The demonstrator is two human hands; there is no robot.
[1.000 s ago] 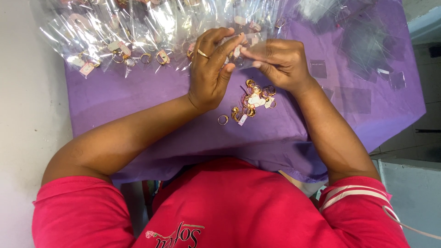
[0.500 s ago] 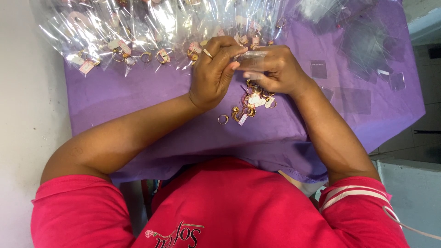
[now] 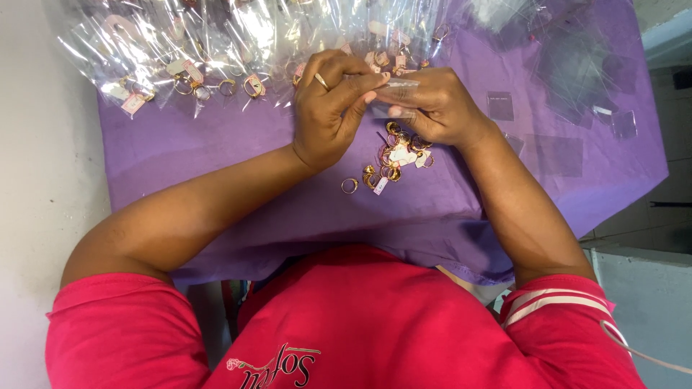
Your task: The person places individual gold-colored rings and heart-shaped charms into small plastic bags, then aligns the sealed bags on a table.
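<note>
My left hand (image 3: pixel 328 108) and my right hand (image 3: pixel 436 108) meet above the purple cloth (image 3: pixel 216 151) and together pinch a small clear plastic bag (image 3: pixel 393 97). A gold band sits on a finger of my left hand. Just below my hands lies a small heap of loose gold rings with pale tags (image 3: pixel 400 151), and one single ring (image 3: pixel 349 186) lies a little apart to the left. What is inside the held bag cannot be made out.
A row of clear bags holding tagged gold rings (image 3: pixel 216 57) covers the far side of the cloth. Empty clear bags (image 3: pixel 569 65) lie at the far right. A pale wall (image 3: pixel 43 144) runs along the left; the cloth hangs over the table's near edge.
My hands have drawn together from slightly apart, and both now pinch the small clear bag. The loose rings have stayed in place.
</note>
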